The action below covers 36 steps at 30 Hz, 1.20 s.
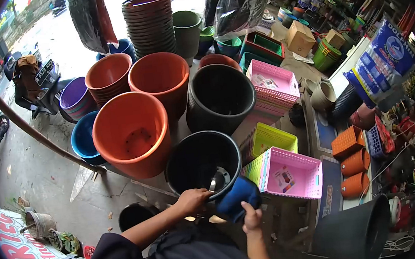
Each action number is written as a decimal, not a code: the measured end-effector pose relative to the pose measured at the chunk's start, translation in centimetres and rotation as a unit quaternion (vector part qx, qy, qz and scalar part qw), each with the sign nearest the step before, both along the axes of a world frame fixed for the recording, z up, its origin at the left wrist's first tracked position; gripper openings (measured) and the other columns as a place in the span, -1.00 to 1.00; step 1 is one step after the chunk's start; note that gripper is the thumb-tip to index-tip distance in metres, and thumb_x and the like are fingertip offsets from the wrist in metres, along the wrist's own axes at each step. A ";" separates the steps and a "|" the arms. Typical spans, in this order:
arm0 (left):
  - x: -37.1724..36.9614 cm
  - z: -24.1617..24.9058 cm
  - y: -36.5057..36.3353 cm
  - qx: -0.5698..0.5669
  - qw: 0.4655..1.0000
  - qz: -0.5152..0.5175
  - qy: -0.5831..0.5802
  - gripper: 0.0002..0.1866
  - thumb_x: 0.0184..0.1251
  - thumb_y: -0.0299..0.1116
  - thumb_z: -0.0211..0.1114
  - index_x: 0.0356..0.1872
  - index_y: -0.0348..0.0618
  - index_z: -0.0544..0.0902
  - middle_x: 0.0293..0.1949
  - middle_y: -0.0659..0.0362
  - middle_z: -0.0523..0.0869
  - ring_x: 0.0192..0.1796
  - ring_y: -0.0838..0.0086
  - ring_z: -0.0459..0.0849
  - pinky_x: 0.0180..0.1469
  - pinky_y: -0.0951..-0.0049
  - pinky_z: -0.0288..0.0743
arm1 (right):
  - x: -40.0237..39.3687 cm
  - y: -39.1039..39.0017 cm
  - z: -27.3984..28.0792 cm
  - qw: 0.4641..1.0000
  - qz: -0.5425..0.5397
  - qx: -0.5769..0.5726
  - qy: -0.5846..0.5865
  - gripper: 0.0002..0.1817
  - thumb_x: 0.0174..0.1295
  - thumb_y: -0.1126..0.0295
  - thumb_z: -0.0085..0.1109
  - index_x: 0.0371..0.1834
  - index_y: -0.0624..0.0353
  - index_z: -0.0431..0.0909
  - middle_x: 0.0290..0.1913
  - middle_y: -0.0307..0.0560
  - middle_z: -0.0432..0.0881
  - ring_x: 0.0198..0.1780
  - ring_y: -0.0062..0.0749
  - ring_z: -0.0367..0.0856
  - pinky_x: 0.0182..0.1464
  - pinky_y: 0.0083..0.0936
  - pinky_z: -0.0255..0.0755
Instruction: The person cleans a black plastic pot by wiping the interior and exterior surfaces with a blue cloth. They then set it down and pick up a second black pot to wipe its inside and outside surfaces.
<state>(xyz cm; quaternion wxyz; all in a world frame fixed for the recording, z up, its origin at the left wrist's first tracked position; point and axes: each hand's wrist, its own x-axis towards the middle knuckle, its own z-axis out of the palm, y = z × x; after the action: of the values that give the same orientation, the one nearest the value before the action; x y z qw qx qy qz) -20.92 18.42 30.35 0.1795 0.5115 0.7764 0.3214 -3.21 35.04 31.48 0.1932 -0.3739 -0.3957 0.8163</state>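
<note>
Just in front of me a black plastic pot [185,157] stands with its mouth facing up toward me. My left hand [193,202] is closed on its near rim. Inside the pot, near that rim, lies a shiny silver patch [219,180], too small to make out. In my right hand [251,218] is a bunched dark blue cloth [237,199], held against the pot's outer right side. A second black pot [221,92] stands directly behind, and a large orange pot [132,132] is beside it on the left.
Stacked brown pots [148,24] rise at the back. Pink baskets [293,171] and a lime-green basket [274,140] sit to the right. A curved pole [30,128] slants across the left. A large dark bin [349,231] lies at lower right; another dark pot [136,215] is at lower left.
</note>
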 end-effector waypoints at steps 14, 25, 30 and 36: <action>-1.3 -15.4 1.8 -0.162 0.978 -0.052 0.124 -0.75 0.20 -0.34 0.20 -0.09 -0.01 0.64 -0.20 0.11 0.71 -0.12 0.18 0.74 -0.09 0.18 0.61 | -9.3 2.5 -12.1 0.786 0.276 0.499 -0.237 -0.38 0.21 0.18 0.24 0.30 0.25 0.42 0.09 0.34 0.60 0.15 0.23 0.56 0.21 -0.11 0.43; -1.8 -21.0 0.7 -0.234 0.966 -0.056 0.093 -0.72 0.25 -0.23 0.15 -0.07 0.06 0.70 -0.15 0.14 0.73 -0.02 0.22 0.73 0.04 0.16 0.52 | -10.0 2.7 -18.3 0.741 0.356 0.516 -0.241 -0.45 0.22 0.20 0.28 0.23 0.23 0.47 0.05 0.32 0.63 0.12 0.21 0.59 0.16 -0.14 0.47; -0.9 -21.4 0.5 -0.164 0.974 -0.033 0.154 -0.73 0.21 -0.26 0.19 -0.09 0.06 0.72 -0.23 0.13 0.72 -0.06 0.23 0.72 0.08 0.16 0.48 | -9.9 3.2 -17.5 0.751 0.368 0.497 -0.232 -0.44 0.18 0.21 0.30 0.22 0.21 0.48 0.04 0.30 0.64 0.11 0.16 0.62 0.16 -0.18 0.48; 1.2 -18.8 -1.0 -0.076 0.977 0.067 0.190 -0.70 0.21 -0.23 0.25 -0.04 0.04 0.71 -0.12 0.17 0.67 0.05 0.31 0.63 0.21 0.18 0.38 | -9.9 3.1 -15.0 0.775 0.373 0.458 -0.223 -0.44 0.06 0.31 0.31 0.18 0.24 0.51 -0.02 0.27 0.68 0.08 0.07 0.66 0.14 -0.23 0.50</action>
<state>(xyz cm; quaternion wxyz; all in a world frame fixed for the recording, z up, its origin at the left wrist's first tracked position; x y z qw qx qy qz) -19.69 17.42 11.51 0.0452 0.4947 0.8511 0.1699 -13.07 38.14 16.45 -0.0717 -0.2357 -0.8635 0.4400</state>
